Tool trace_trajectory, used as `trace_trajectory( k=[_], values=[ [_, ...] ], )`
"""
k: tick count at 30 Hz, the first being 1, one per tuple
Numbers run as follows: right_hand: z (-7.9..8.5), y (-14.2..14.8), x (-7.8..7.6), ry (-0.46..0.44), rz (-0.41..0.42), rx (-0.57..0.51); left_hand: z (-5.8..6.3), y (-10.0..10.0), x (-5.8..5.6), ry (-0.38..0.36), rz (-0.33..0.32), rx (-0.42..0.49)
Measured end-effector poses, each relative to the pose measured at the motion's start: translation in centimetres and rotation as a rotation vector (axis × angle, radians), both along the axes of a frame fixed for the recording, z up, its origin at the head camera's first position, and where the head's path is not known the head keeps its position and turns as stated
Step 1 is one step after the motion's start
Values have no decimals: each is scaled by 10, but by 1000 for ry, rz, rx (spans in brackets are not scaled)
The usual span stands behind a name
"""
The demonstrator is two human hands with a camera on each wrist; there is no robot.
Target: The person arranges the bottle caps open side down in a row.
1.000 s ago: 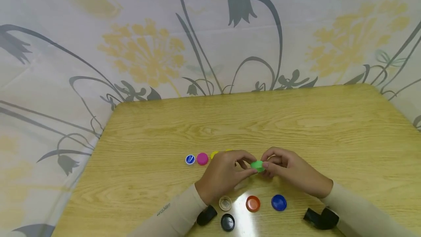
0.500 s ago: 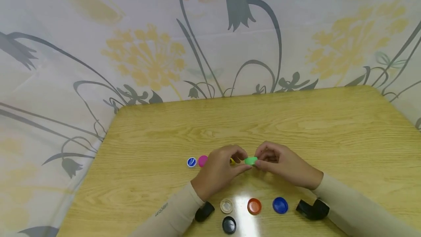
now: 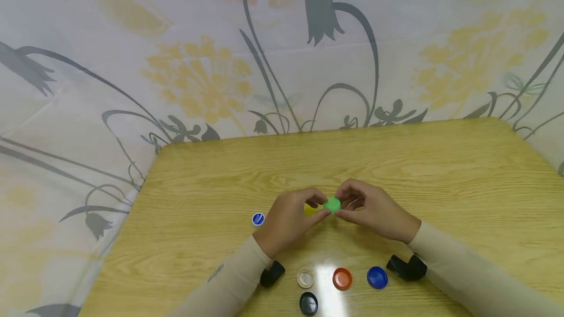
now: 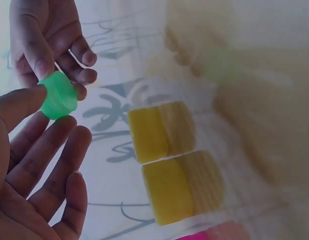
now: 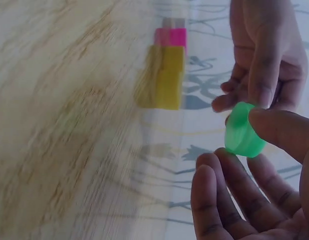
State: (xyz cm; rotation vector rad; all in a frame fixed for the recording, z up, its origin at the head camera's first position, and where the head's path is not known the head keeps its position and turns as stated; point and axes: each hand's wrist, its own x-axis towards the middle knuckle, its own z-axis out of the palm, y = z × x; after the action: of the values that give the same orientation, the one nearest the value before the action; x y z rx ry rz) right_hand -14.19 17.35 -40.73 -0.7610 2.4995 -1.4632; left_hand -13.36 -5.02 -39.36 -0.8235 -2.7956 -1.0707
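Observation:
Between my two hands is a green bottle cap, held just above the table. My left hand pinches its left side with thumb and fingertips. From the other side, my right hand pinches it too. In the left wrist view the green cap is tilted, its side wall showing, and two yellow caps stand beside each other on the table. The right wrist view shows the yellow caps in line with a pink cap. In the head view my left hand covers the pink cap.
A white cap with a blue top lies left of my left hand. Nearer the front edge lie a beige cap, an orange-red cap, a blue cap and a black cap. A patterned cloth rises behind the table.
Both hands have moved left and a little farther from me with the green cap. The cap has turned in the fingers, and my left hand now hides the pink cap.

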Motion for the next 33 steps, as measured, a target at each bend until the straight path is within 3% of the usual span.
trace_trajectory(
  k=[7,15,24,33],
  values=[
    [0,-4,-5,91,-48,64,0,2,-10,54,18,-31],
    [-4,-6,-9,80,-28,82,-2,2,-11,112,19,-77],
    [-12,-11,-14,53,6,118,-7,0,-11,89,56,-186],
    [-15,-9,-14,52,38,146,-13,2,-12,49,32,-220]
  ],
)
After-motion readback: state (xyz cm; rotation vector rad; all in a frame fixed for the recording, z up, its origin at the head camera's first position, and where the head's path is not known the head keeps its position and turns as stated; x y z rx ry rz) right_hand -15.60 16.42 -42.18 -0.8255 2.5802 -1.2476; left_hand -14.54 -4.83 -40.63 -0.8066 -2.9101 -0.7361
